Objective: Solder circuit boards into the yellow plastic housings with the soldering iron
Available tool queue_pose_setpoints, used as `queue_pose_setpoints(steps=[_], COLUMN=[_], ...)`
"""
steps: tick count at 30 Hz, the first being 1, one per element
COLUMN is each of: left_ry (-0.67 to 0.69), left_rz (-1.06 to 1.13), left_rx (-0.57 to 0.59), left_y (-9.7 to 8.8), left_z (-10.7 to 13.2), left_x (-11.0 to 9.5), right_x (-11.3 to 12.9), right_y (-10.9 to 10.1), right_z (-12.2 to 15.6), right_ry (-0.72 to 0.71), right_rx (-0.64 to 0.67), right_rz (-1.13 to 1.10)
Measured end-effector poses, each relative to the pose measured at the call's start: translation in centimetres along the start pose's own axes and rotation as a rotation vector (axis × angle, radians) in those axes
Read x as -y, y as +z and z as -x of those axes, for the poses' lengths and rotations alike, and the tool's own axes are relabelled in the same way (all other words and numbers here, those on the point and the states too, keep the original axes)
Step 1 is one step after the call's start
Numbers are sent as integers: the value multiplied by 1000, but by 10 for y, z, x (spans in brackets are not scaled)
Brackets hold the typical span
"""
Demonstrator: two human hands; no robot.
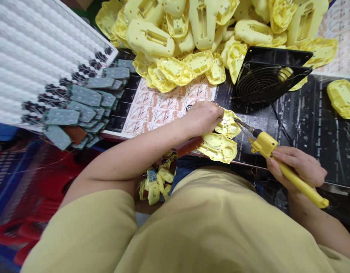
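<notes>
The yellow shell [228,127] is lying at the near edge of the table [305,125], right in front of my body, with its hollow inside facing up. My left hand [202,117] is curling over its left side and pinning it down, fingers bent and closed on the rim. A second shell half [219,148] is lying just beside it, touching it and hanging a little over the table edge.

I am thinking this shell is light, thin, hard plastic. It looks smooth, so it may be slipping easily, and hot metal could be melting it. Holding it by the outer rim, away from the small parts inside, seems best to me.

My right hand [300,168] is wrapping shut around the soldering iron [288,172]. The iron's long side is running from lower right up to upper left, and its thin metal tip is pointing into the shell. I cannot tell if the tip is touching.

The shell's long side seems to be running left to right, along the table edge.

A black fan [266,81] is standing behind, and a heap of yellow shells [192,30] is lying farther back.
</notes>
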State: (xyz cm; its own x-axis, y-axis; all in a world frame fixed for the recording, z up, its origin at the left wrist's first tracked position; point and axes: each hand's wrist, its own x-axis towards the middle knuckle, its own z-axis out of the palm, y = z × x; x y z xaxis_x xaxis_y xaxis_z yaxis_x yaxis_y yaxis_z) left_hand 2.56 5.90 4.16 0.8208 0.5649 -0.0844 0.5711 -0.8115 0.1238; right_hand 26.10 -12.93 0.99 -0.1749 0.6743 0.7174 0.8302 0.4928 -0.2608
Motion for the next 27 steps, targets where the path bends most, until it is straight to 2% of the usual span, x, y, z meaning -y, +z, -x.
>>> queue_pose_setpoints(steps=[3,5,11,14,16,19,23,27], left_ry=[-2,-4,-41,-47,-39,-9,-20,-42], left_rz=[7,32,258,400,458,420,269,200], left_rx=[1,-21,-95,-116,-86,-20,43,82], left_y=[1,4,14,14,11,6,0,-5], left_z=[1,2,1,0,0,1,0,-2], left_x=[1,2,7,11,14,16,10,4], right_x=[2,4,6,7,8,9,9,11], right_y=[4,5,5,3,1,0,5,12], right_z=[1,3,5,8,11,14,11,5], right_ry=[29,51,28,66,78,37,-8,-20], right_rx=[-64,-61,-116,-112,-127,-128,-43,-33], right_rz=[51,85,-87,-19,62,100,-58,-147])
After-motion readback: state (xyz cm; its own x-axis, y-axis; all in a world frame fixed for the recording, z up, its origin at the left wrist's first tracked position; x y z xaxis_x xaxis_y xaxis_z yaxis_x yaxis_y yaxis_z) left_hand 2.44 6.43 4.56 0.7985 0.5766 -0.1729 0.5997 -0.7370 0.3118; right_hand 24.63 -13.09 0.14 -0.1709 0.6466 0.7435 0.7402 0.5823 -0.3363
